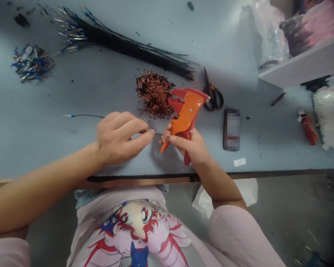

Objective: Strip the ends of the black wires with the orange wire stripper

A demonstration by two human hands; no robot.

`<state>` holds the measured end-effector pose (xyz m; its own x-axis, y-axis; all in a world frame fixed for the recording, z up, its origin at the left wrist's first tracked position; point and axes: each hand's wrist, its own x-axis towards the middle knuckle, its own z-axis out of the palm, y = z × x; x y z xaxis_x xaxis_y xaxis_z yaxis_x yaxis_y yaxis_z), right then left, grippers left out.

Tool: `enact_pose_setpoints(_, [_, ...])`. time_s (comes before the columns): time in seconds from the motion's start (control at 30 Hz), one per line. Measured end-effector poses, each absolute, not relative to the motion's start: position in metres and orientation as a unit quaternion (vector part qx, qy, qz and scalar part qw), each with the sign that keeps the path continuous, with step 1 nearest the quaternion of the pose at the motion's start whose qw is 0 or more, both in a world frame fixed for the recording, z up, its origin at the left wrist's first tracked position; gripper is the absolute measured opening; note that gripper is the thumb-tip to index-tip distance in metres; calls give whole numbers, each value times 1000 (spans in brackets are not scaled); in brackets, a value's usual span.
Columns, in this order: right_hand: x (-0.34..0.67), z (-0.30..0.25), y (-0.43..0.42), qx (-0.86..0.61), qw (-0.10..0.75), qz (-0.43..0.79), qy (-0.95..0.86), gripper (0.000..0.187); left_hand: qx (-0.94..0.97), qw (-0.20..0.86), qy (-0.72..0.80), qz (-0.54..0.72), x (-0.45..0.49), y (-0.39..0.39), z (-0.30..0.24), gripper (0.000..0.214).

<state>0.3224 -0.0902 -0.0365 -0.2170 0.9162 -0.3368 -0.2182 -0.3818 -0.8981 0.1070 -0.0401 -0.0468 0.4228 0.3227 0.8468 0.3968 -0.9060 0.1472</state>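
Observation:
My left hand (124,139) pinches a thin black wire (89,115) near the table's front edge. The wire's left end carries a blue-collared metal terminal (70,116); its other end reaches the fingertips of my right hand (193,144). That hand is wrapped round the orange and red handles of a wire stripper (187,111), whose jaws point up and left, apart from the wire. Just beyond lies a heap of copper and black wire scraps (155,92). A long bundle of black wires (133,48) with blue terminals lies across the back.
Black-handled scissors (215,97) and a phone-like device (231,129) lie right of the stripper. A pile of blue-collared terminals (32,63) is at the far left. A white shelf (303,65) holding plastic bags juts in at the right, near a red-handled tool (308,128).

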Motion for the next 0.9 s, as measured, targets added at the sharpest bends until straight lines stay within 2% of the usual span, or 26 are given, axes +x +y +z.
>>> enact_pose_setpoints(0.2, [321, -34, -90, -471, 411, 690, -366, 32, -854, 83, -198, -475, 105, -41, -45, 9])
enact_pose_setpoints(0.47, [320, -31, -92, -449, 428, 647, -443, 20, -868, 65, -201, -449, 104, -43, -43, 9])
enact_pose_setpoints(0.67, [322, -26, -92, -467, 446, 638, -419, 23, -843, 78, -240, -474, 100, -36, -47, 7])
enact_pose_setpoints(0.9, [325, -31, -85, -488, 452, 665, -340, 31, -824, -27, -308, -474, 101, -35, -46, 7])
